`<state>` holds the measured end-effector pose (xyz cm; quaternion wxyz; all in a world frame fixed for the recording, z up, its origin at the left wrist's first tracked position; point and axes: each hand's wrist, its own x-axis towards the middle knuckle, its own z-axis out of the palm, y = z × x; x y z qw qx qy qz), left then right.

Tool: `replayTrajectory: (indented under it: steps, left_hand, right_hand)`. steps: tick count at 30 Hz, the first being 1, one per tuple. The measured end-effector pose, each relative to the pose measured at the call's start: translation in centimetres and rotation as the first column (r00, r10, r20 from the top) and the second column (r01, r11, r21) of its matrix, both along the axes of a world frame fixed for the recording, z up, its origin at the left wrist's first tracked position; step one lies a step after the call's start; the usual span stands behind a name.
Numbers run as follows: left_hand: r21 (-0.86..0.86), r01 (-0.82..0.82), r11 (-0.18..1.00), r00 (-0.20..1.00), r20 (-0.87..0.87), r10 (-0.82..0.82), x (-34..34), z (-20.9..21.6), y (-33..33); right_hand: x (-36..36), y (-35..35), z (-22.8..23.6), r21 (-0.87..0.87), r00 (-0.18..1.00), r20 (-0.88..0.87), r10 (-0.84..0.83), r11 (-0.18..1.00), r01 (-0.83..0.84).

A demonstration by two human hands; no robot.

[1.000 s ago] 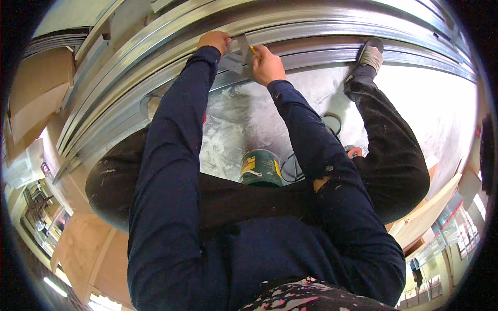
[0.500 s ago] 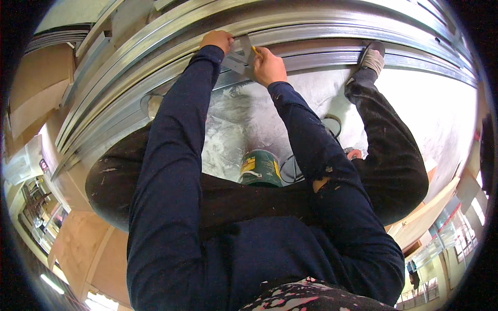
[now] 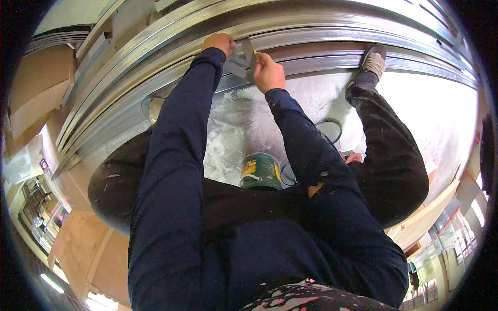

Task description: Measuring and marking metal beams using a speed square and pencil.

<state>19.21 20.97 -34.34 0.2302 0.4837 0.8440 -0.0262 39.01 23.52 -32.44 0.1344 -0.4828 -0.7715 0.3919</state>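
Long shiny metal channels (image 3: 321,34) run across the far side of the floor. A flat grey metal square (image 3: 239,63), triangular with an opening in it, lies across them between my hands. My left hand (image 3: 220,44) is closed at the square's far left corner, its fingertips pressed to the metal. A yellow pencil (image 3: 256,54) pokes out of my right hand (image 3: 269,72), which is closed around it beside the square's right edge. The pencil's point and most of its length are hidden.
A green tub (image 3: 261,171) with a yellow label stands between my legs. Behind my right forearm lies a dark looped cord (image 3: 332,129). My right shoe (image 3: 373,58) rests against the channels. Wooden panels (image 3: 78,243) stand at the left.
Both hands stay at the square, with only small shifts of the fingers and wrists. My right forearm has moved slightly left and down, uncovering more of the looped cord.
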Motion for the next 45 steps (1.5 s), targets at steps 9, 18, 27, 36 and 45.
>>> replayTrajectory:
  steps: [9,18,27,36,45]
  left_hand:
    - [-0.006,0.032,0.999,0.999,0.025,-0.032,0.9,1.3,1.6]
    - [0.092,-0.002,0.996,0.999,0.044,-0.002,0.2,1.3,0.1]
    - [-0.005,-0.048,0.999,0.996,0.075,0.048,-0.1,2.4,-0.3]
    - [0.024,-0.018,1.0,0.999,0.046,0.017,0.2,2.2,-0.4]
    - [0.116,0.034,0.993,0.999,0.018,-0.037,-0.2,1.0,-0.7]
  right_hand:
    - [-1.8,4.7,0.9,0.08,0.997,0.053,0.064,0.994,-0.068]
    - [4.9,-0.5,1.5,-0.098,0.969,0.181,0.17,0.983,-0.155]
    - [2.3,0.6,3.1,-0.053,0.996,-0.018,0.088,0.995,-0.089]
    - [0.5,0.4,2.5,-0.045,1.0,-0.013,0.014,0.999,-0.014]
    - [0.1,0.5,1.8,-0.043,0.999,-0.034,0.03,0.999,-0.032]
